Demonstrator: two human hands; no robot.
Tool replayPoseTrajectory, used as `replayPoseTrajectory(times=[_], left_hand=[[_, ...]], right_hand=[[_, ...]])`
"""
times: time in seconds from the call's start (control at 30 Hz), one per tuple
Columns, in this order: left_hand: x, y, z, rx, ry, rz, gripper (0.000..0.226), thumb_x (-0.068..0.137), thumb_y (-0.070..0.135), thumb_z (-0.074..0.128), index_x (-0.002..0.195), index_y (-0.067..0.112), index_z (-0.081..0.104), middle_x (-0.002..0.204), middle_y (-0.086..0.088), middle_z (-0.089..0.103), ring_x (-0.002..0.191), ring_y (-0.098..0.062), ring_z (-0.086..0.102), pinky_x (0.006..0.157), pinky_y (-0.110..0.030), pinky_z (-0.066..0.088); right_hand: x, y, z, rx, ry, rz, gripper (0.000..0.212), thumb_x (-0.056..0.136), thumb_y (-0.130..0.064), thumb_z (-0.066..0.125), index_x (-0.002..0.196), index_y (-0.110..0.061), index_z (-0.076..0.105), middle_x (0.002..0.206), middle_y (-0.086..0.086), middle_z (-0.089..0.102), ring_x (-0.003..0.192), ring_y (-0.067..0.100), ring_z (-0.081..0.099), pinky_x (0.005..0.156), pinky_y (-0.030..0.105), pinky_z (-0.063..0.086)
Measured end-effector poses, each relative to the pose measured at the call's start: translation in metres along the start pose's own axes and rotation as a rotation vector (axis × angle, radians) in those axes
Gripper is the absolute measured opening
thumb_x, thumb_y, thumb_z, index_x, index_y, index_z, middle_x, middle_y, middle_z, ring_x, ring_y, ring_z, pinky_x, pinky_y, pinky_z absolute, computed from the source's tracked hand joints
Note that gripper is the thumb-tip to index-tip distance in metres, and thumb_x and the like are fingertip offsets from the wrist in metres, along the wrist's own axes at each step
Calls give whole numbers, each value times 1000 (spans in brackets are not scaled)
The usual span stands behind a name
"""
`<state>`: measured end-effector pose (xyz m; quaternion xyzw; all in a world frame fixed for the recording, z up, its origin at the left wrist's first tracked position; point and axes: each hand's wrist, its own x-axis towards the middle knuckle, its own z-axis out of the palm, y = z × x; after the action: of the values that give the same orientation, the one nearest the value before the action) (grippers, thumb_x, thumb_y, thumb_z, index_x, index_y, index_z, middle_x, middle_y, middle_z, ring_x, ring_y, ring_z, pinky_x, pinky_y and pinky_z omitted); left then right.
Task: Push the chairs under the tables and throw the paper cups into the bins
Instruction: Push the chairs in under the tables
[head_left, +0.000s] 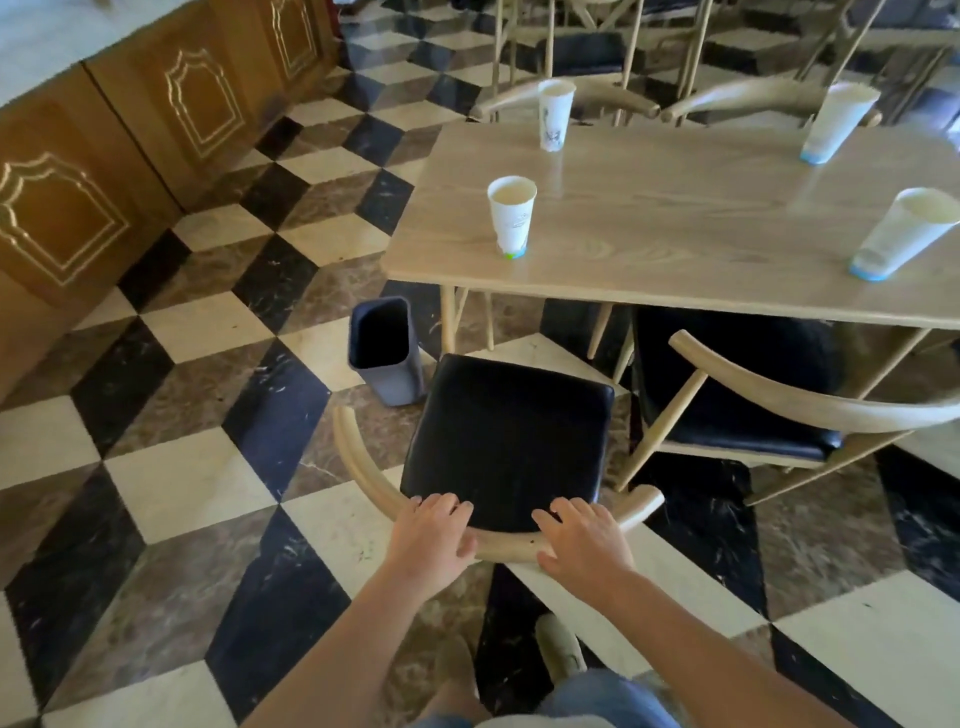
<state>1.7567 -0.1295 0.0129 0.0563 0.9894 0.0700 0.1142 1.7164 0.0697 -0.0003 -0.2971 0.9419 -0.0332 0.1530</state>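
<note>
While both bare hands rest on the curved pale-wood backrest (501, 545) of the black-cushioned chair (506, 441), that chair stands pulled out from the light wooden rectangular table (675, 223), its seat just short of the table's near edge. The left hand (431, 540) lies flat on the rail, its fingers spread and draped over the top; the right hand (584, 543) does likewise, fingers loosely splayed, thumb under the rail's near side. Neither hand is closed into a fist. Four white paper cups stand upright on the table: one (511, 215) near its front left corner, one (556, 114) at the far left edge, one (836, 122) at the far right, one (901, 234) at the near right. Beside the table's front left leg, on the chequered floor (192, 478), sits a grey plastic bin (384, 351), just left of the chair. A second matching chair (737, 395) is partly tucked under the table.
</note>
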Motion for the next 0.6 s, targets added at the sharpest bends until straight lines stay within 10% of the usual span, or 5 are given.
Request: replayPoseTrajectory(times=[0.37, 0.6], left_hand=[[7, -85, 11, -80, -79, 272, 38, 80, 10, 68, 117, 6, 60, 111, -12, 67, 101, -32, 62, 88, -43, 49], [19, -102, 13, -51, -149, 334, 40, 90, 18, 58, 130, 13, 50, 126, -6, 60, 114, -21, 55, 97, -33, 43]], right_hand=[[15, -43, 27, 37, -64, 229, 29, 62, -21, 83, 84, -15, 65, 78, 5, 63, 73, 25, 59, 63, 38, 54], [20, -50, 25, 18, -72, 246, 25, 75, -28, 75, 91, -15, 63, 86, 6, 62, 81, 25, 58, 71, 39, 53]])
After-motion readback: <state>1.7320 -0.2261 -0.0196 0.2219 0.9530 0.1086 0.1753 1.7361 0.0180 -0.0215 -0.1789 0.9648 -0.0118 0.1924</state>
